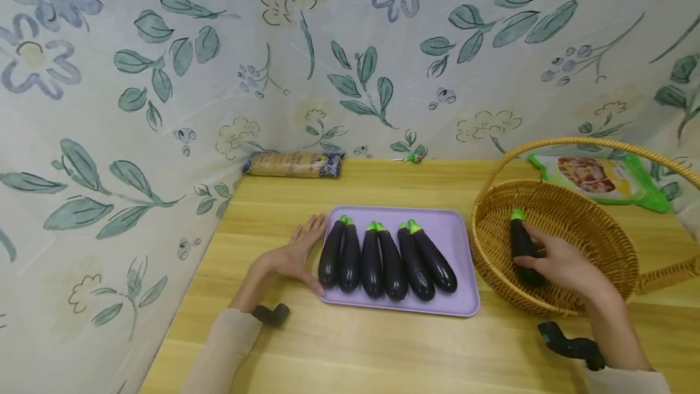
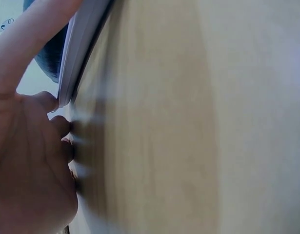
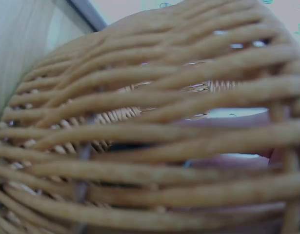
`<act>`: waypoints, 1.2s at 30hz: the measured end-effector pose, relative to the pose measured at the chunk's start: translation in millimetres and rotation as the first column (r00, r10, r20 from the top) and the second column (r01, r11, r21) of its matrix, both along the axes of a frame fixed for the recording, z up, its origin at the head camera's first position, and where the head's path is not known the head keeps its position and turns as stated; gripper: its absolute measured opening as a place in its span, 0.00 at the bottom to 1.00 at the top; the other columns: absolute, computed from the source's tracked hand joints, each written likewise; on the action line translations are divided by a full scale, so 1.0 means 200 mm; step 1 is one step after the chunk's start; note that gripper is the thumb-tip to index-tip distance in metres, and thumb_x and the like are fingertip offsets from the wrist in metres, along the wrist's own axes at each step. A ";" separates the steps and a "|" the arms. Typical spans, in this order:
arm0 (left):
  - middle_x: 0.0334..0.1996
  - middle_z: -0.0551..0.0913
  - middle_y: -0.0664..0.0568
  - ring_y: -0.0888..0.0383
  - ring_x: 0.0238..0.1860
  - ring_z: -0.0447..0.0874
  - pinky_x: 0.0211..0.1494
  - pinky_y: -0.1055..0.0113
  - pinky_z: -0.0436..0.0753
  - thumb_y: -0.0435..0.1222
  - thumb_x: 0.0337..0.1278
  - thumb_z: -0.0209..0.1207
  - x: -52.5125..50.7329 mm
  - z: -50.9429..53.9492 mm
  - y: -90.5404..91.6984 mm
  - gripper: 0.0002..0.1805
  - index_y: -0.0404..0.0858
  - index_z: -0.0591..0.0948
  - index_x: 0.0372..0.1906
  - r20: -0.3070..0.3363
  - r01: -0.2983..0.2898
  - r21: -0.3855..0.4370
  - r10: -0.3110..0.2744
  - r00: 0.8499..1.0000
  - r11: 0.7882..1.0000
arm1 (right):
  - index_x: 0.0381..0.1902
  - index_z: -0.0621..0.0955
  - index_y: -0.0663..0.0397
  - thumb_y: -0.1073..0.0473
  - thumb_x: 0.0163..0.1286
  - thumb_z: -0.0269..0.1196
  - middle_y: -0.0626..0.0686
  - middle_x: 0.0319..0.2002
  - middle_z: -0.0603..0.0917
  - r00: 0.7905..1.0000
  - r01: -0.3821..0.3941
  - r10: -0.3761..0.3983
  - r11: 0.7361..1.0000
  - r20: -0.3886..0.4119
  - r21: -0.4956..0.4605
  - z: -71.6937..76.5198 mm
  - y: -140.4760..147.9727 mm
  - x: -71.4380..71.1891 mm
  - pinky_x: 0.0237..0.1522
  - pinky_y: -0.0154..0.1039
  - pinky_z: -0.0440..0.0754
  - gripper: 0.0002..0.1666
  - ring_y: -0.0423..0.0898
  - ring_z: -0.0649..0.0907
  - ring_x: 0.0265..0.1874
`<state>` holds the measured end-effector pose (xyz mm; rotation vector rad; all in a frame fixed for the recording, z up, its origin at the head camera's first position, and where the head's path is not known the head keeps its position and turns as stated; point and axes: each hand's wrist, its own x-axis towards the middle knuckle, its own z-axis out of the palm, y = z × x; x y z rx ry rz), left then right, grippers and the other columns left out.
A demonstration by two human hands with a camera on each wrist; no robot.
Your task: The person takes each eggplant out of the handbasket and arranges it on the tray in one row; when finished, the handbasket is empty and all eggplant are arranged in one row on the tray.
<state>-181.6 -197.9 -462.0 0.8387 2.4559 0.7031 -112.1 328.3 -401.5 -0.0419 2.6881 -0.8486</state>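
Note:
Several dark eggplants (image 1: 373, 263) with green caps lie side by side on a lilac tray (image 1: 462, 272). At the tray's left edge is my left hand (image 1: 292, 258), its fingers spread along the rim; the left wrist view shows its palm (image 2: 30, 161) beside the tray's side (image 2: 81, 44). Inside a wicker basket (image 1: 618, 242) at the right, my right hand (image 1: 563, 263) grips another eggplant (image 1: 519, 239) between thumb and fingers. Basket weave (image 3: 154, 122) fills the right wrist view and mostly hides that hand.
A long package (image 1: 292, 165) lies at the back left, with a small wrapped lollipop (image 1: 415, 157) by the cloth. Behind the basket sits a green-edged bag (image 1: 629, 181). The basket's handle (image 1: 579, 140) arches above it. Patterned cloth (image 1: 328, 47) hangs behind the wooden table (image 1: 372, 351).

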 end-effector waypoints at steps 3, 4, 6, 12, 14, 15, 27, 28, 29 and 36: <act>0.84 0.24 0.42 0.41 0.84 0.19 0.84 0.39 0.28 0.55 0.28 0.84 -0.01 0.00 0.00 0.87 0.37 0.31 0.83 -0.004 0.004 -0.003 -0.004 1.000 1.000 | 0.81 0.45 0.71 0.53 0.76 0.64 0.85 0.62 0.69 1.000 0.000 0.000 1.000 -0.004 -0.031 0.01 0.01 0.01 0.41 0.47 0.81 0.54 0.67 0.80 0.49; 0.84 0.24 0.42 0.41 0.84 0.19 0.84 0.39 0.28 0.55 0.29 0.84 -0.01 0.00 0.00 0.87 0.37 0.31 0.83 0.001 0.004 -0.006 -0.004 1.000 1.000 | 0.81 0.44 0.69 0.52 0.77 0.63 0.84 0.62 0.69 1.000 0.001 -0.001 0.999 -0.003 -0.040 0.01 0.01 0.01 0.40 0.45 0.79 0.54 0.66 0.80 0.49; 0.84 0.24 0.41 0.41 0.84 0.19 0.84 0.39 0.28 0.54 0.29 0.84 -0.01 0.00 0.00 0.87 0.37 0.31 0.83 0.004 0.003 -0.011 -0.003 1.000 1.000 | 0.82 0.44 0.65 0.51 0.77 0.62 0.83 0.63 0.69 1.000 0.000 0.000 0.999 -0.004 -0.052 0.03 0.01 0.01 0.40 0.43 0.78 0.53 0.67 0.80 0.50; 0.84 0.26 0.41 0.40 0.84 0.20 0.84 0.38 0.29 0.55 0.29 0.84 -0.02 0.02 -0.01 0.87 0.37 0.31 0.83 0.022 -0.002 -0.022 0.002 1.000 1.000 | 0.84 0.44 0.54 0.46 0.78 0.61 0.83 0.66 0.67 1.000 -0.015 0.013 0.998 -0.026 -0.058 0.10 -0.01 0.04 0.43 0.50 0.81 0.52 0.77 0.76 0.58; 0.84 0.26 0.42 0.41 0.84 0.21 0.85 0.38 0.29 0.55 0.29 0.84 -0.02 0.03 -0.01 0.86 0.38 0.32 0.83 0.026 -0.003 -0.027 0.004 1.000 1.000 | 0.85 0.45 0.51 0.46 0.78 0.62 0.82 0.67 0.68 0.999 -0.020 0.018 0.998 -0.045 -0.062 0.13 -0.02 0.06 0.43 0.50 0.81 0.52 0.77 0.76 0.58; 0.84 0.27 0.42 0.41 0.84 0.21 0.85 0.38 0.30 0.55 0.29 0.84 -0.02 0.03 -0.01 0.86 0.38 0.32 0.83 0.025 -0.004 -0.031 0.004 1.000 1.000 | 0.85 0.46 0.49 0.46 0.77 0.62 0.82 0.67 0.68 0.998 -0.022 0.019 0.998 -0.055 -0.065 0.14 -0.03 0.07 0.43 0.50 0.81 0.52 0.77 0.76 0.58; 0.85 0.27 0.45 0.42 0.85 0.21 0.79 0.29 0.22 0.56 0.28 0.84 -0.03 0.06 -0.02 0.86 0.40 0.33 0.84 0.034 -0.018 -0.072 0.021 0.999 0.997 | 0.84 0.54 0.40 0.57 0.76 0.64 0.73 0.70 0.71 0.987 -0.128 0.087 0.935 -0.135 -0.331 0.21 -0.15 0.14 0.41 0.32 0.86 0.47 0.27 0.75 0.55; 0.85 0.27 0.45 0.42 0.85 0.21 0.79 0.29 0.22 0.56 0.28 0.84 -0.03 0.06 -0.02 0.86 0.40 0.33 0.84 0.031 -0.019 -0.075 0.021 0.999 0.997 | 0.84 0.55 0.40 0.57 0.76 0.64 0.71 0.69 0.72 0.986 -0.135 0.094 0.935 -0.141 -0.327 0.22 -0.17 0.14 0.42 0.31 0.86 0.46 0.24 0.75 0.53; 0.85 0.27 0.45 0.42 0.85 0.22 0.78 0.29 0.22 0.56 0.27 0.85 -0.04 0.06 -0.02 0.86 0.41 0.33 0.84 0.032 -0.020 -0.077 0.022 0.999 0.997 | 0.84 0.56 0.41 0.57 0.76 0.64 0.70 0.69 0.73 0.983 -0.149 0.105 0.934 -0.149 -0.324 0.22 -0.19 0.14 0.42 0.31 0.85 0.46 0.27 0.75 0.55; 0.85 0.28 0.45 0.42 0.85 0.22 0.78 0.28 0.22 0.56 0.28 0.84 -0.05 0.06 -0.01 0.86 0.42 0.33 0.84 0.034 -0.008 -0.075 0.011 0.999 0.997 | 0.84 0.57 0.42 0.50 0.74 0.66 0.66 0.72 0.73 0.982 -0.170 0.140 0.948 -0.128 -0.270 0.23 -0.36 0.13 0.49 0.42 0.84 0.47 0.63 0.76 0.65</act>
